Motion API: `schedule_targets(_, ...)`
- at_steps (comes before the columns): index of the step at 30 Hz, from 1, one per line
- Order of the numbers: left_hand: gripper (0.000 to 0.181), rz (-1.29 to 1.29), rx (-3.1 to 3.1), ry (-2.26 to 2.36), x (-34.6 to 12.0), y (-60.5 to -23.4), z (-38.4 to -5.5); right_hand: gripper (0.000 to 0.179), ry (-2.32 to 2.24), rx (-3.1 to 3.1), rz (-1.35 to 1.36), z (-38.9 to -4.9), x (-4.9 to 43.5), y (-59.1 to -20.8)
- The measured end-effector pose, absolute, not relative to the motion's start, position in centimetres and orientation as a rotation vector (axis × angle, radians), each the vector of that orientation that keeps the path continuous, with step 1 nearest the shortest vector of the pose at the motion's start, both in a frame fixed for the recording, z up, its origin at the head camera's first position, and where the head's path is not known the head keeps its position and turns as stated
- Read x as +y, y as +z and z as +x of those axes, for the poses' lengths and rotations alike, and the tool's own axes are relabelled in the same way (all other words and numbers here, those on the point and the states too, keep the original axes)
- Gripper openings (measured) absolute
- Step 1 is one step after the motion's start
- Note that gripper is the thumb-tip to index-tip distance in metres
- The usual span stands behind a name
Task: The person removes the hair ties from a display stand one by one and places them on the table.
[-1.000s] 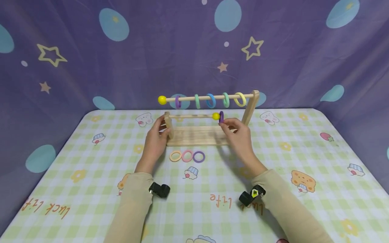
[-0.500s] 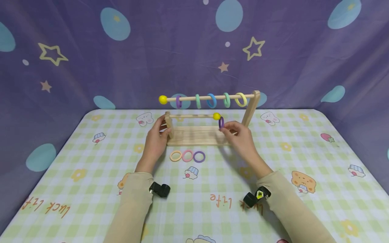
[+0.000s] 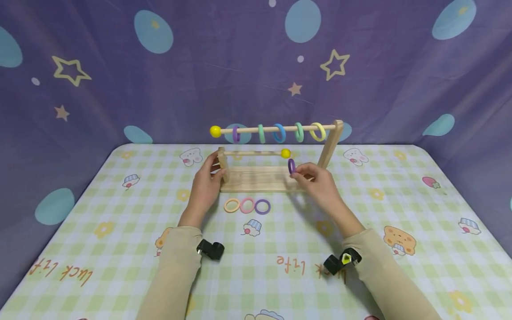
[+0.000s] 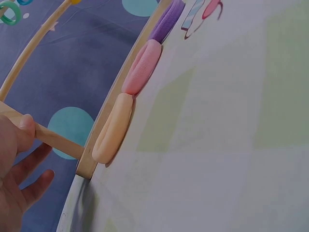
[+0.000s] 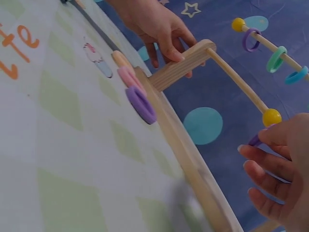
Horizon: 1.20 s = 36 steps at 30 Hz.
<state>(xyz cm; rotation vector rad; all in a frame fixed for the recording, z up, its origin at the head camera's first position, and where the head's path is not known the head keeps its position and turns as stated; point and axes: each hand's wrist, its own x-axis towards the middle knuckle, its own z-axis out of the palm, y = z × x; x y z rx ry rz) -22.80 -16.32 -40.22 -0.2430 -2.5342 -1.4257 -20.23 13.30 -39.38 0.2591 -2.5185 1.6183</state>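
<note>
My right hand [image 3: 318,181] pinches a dark purple ring [image 3: 291,166] between thumb and fingertips, just right of and below the yellow ball [image 3: 286,153] at the lower rod's free end. That lower rod [image 3: 254,153] carries no rings. My left hand [image 3: 206,182] grips the short upright post [image 3: 222,165] of the wooden rack, thumb on the near side in the left wrist view. Along the upper rod [image 3: 268,130] hang a purple ring [image 3: 236,134], a blue ring [image 3: 279,133], two green ones and a yellow ring [image 3: 318,132].
In front of the rack's base [image 3: 260,178] lie an orange ring [image 3: 232,206], a pink ring [image 3: 247,205] and a purple ring [image 3: 262,206] in a row. A tall post [image 3: 331,143] holds the upper rod at right. A patterned curtain [image 3: 256,66] hangs behind the table.
The dark purple ring in my right hand has moved down and away from the yellow ball, to its lower right. My left hand stays on the short post.
</note>
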Motion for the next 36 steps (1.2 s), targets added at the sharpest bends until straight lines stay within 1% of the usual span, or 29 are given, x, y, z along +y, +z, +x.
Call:
schedule_targets(12,0.051,-0.240,-2.538,-1.431,-16.36,-40.17,-22.83,0.014,1.537,-2.626,0.336,-20.32,13.95,-38.61)
schedule_targets(25,0.051,-0.252,-2.532,-1.448,-16.36,-40.28,-22.92,0.011,1.508,-2.681,0.380,-20.33,14.07,-38.79)
schedule_targets(36,0.051,-0.239,-2.537,-1.452,-16.36,-40.21,-22.89,0.010,1.407,-2.742,0.507,-20.21,14.21,-38.89)
